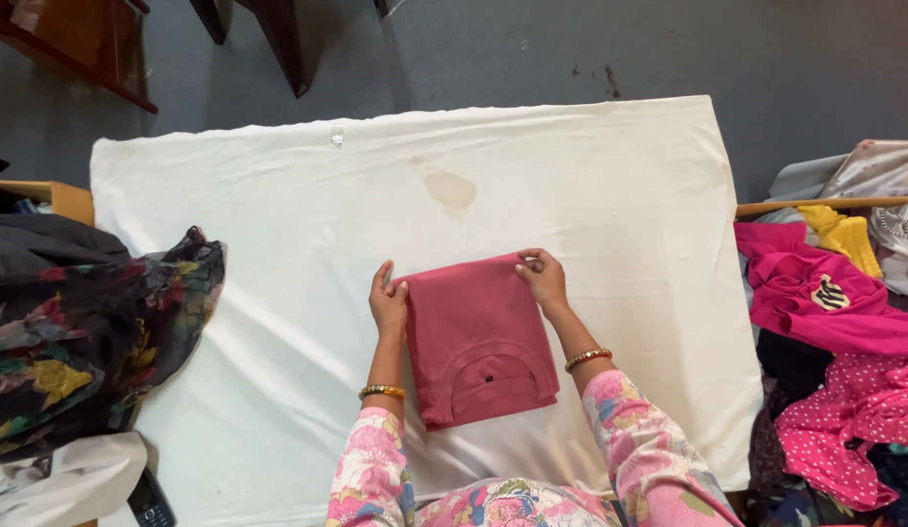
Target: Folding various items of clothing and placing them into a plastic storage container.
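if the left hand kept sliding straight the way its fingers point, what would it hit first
Nothing but bare white sheet: the left hand points away from the body, beside the folded pink shirt. The way looks free up to the sheet's far edge.

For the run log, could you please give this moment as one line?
left hand: on folded pink garment, left edge | right hand: at its top right corner | surface: white sheet

A grey floor [786, 59] fills the top of the frame. Dark wooden furniture legs [278, 39] stand at upper left. A white sheet [278, 215], stained near its centre, covers the surface in soft daylight.
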